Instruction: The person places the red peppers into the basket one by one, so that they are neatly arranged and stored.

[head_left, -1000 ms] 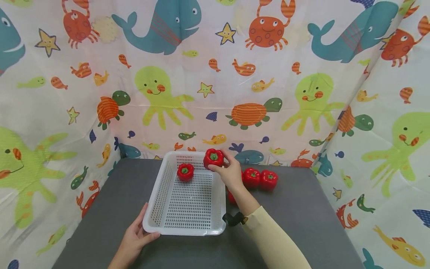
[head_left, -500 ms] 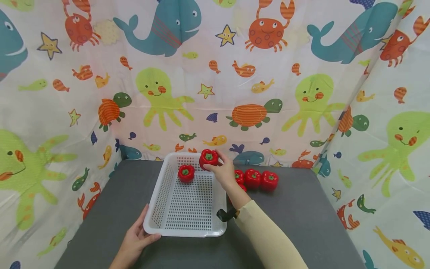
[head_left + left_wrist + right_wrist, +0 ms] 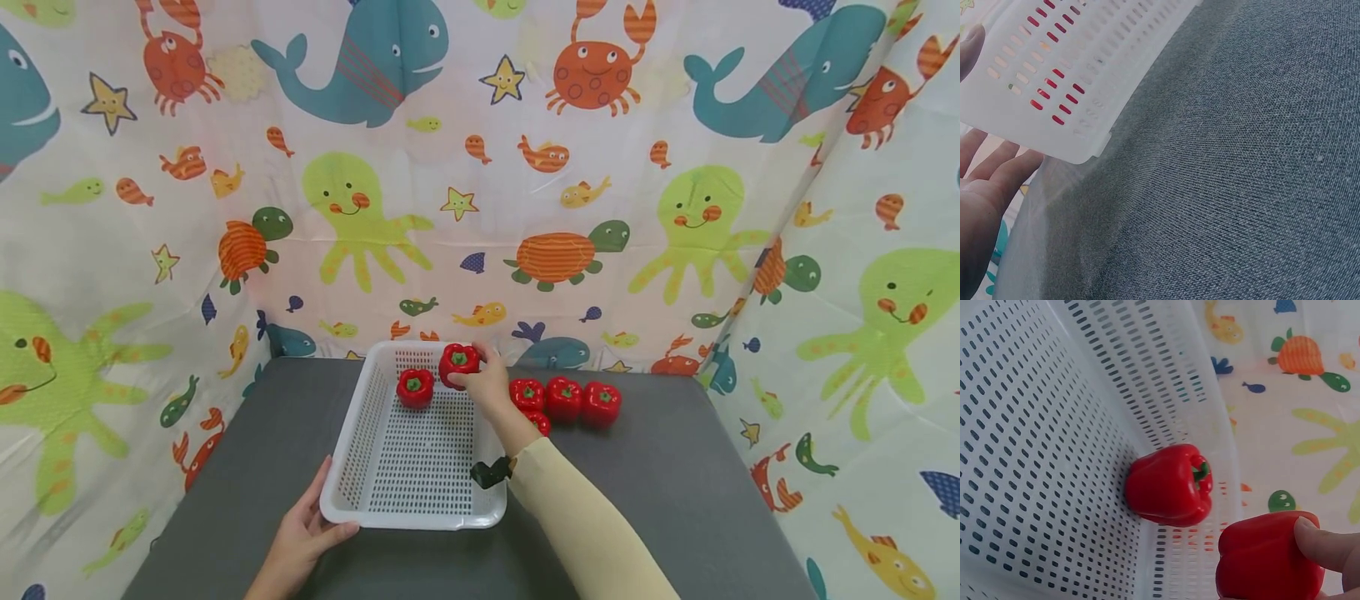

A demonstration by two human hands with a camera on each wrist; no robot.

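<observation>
A white perforated plastic basket (image 3: pixel 412 520) sits on the dark grey tabletop. At its near left corner my left hand (image 3: pixel 298 537) grips it, thumb (image 3: pixel 970 50) on one side and fingers (image 3: pixel 1007 169) on the other. Inside, near the back, stands one red bell pepper (image 3: pixel 416 389), green stem visible (image 3: pixel 1199 471). Over the basket's back right part, my right hand (image 3: pixel 489 387) pinches another red bell pepper (image 3: pixel 459 364) between thumb and fingers. In the right wrist view that held pepper (image 3: pixel 1266 556) appears beside the one in the basket, with a gap between them.
Several more red bell peppers (image 3: pixel 563 398) are grouped on the table to the right of the basket, partly behind the right forearm. A curtain (image 3: pixel 480 267) printed with sea animals encloses the back and sides. A black device (image 3: pixel 491 472) is strapped at the right wrist.
My right hand has carried its bell pepper left and slightly lower over the basket, uncovering more of the peppers on the table. The left hand stays at the basket's corner.
</observation>
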